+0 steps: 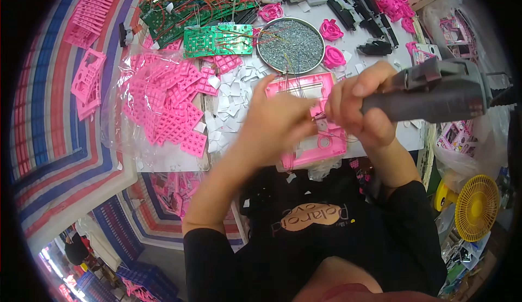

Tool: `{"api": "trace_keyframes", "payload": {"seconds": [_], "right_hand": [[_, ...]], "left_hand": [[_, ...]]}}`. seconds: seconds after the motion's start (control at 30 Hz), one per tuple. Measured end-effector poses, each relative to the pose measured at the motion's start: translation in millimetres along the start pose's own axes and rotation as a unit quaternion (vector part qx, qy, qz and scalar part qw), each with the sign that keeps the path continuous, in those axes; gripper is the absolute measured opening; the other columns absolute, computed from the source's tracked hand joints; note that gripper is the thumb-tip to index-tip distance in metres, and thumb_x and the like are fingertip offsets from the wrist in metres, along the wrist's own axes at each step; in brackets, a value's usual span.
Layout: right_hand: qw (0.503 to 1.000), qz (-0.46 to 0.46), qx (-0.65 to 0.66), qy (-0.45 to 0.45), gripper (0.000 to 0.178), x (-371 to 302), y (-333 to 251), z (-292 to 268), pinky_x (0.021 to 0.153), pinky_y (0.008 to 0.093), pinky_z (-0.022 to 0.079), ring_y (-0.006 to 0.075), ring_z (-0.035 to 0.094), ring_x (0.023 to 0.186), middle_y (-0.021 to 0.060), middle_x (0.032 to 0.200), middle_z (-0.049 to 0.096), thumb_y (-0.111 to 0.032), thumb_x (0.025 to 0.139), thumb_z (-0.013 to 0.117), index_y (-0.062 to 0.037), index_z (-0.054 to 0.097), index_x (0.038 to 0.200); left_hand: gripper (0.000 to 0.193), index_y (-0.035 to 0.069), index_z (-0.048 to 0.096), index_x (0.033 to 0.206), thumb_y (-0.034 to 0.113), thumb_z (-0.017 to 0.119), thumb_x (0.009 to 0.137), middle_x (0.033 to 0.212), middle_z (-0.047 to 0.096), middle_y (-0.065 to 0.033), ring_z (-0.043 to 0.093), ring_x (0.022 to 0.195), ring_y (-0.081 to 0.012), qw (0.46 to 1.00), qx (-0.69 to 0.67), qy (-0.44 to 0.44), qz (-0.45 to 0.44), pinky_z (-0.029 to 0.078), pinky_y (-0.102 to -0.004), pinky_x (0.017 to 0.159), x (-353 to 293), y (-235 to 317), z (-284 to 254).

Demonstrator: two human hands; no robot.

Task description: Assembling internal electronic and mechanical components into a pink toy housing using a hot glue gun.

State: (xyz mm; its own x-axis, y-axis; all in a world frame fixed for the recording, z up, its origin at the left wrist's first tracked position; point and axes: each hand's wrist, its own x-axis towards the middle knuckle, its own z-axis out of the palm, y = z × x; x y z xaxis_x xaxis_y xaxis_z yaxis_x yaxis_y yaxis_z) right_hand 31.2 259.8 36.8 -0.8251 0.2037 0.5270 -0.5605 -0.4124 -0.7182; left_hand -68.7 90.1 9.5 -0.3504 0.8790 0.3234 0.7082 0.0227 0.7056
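My right hand is wrapped round a dark grey electric screwdriver, which lies nearly level with its thick end to the right. My left hand is smeared by motion over a pink plastic housing; what its fingers hold, if anything, does not show. Thin wires and some inner parts lie in the housing, partly behind both hands. Just beyond it stands a round metal dish filled with small screws. The fingers of both hands are close together above the housing.
Green circuit boards with tangled wires lie at the back left, above pink keypads in clear plastic. White pieces are scattered mid-table. Black-and-white parts and pink rings lie behind. A yellow fan stands right.
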Motion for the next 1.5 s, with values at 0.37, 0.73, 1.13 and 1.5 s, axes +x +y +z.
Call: {"api": "trace_keyframes", "payload": {"seconds": [0.37, 0.73, 1.13, 1.5], "right_hand": [[0.991, 0.089, -0.093, 0.023, 0.037, -18, 13, 10, 0.051, 0.0290, 0.041, 0.0115, 0.048, 0.053, 0.0009, 0.063, 0.051, -0.026, 0.095, 0.073, -0.0065, 0.047, 0.115], [0.976, 0.147, -0.146, -0.065, 0.029, -29, 23, 27, 0.055, 0.0339, 0.045, 0.0168, 0.053, 0.057, 0.0054, 0.069, 0.055, -0.011, 0.093, 0.074, -0.0068, 0.049, 0.107], [0.991, 0.088, -0.083, -0.048, 0.034, -6, 25, 33, 0.047, 0.0310, 0.041, 0.0154, 0.049, 0.049, 0.0011, 0.060, 0.051, -0.027, 0.095, 0.074, -0.0075, 0.050, 0.110], [0.994, 0.077, -0.073, -0.017, 0.037, -2, 27, 48, 0.046, 0.0300, 0.038, 0.0126, 0.046, 0.049, -0.0001, 0.060, 0.049, -0.030, 0.097, 0.072, -0.0078, 0.046, 0.111]], "left_hand": [[0.023, 0.013, 0.078, 0.081, 0.035, 0.073, 0.085, 0.091, 0.070, -0.0065, 0.063, 0.098, -0.0274, 0.930, 0.361, 0.007, -0.073, 0.039, -0.0533, 0.089, 80, -89, -5], [0.025, 0.013, 0.073, 0.077, 0.035, 0.071, 0.089, 0.084, 0.068, -0.0014, 0.064, 0.087, -0.0232, 0.931, 0.348, 0.111, -0.026, 0.036, -0.0487, 0.084, 76, -100, -11], [0.010, 0.015, 0.070, 0.089, 0.016, 0.076, 0.082, 0.088, 0.068, 0.0032, 0.063, 0.088, -0.0191, 0.991, 0.087, 0.083, -0.050, 0.032, -0.0471, 0.096, -60, -3, 3], [0.031, 0.012, 0.066, 0.099, 0.028, 0.083, 0.077, 0.089, 0.064, -0.0004, 0.062, 0.088, -0.0220, 0.980, 0.089, 0.159, -0.083, 0.031, -0.0452, 0.090, -67, 10, 14]]}}
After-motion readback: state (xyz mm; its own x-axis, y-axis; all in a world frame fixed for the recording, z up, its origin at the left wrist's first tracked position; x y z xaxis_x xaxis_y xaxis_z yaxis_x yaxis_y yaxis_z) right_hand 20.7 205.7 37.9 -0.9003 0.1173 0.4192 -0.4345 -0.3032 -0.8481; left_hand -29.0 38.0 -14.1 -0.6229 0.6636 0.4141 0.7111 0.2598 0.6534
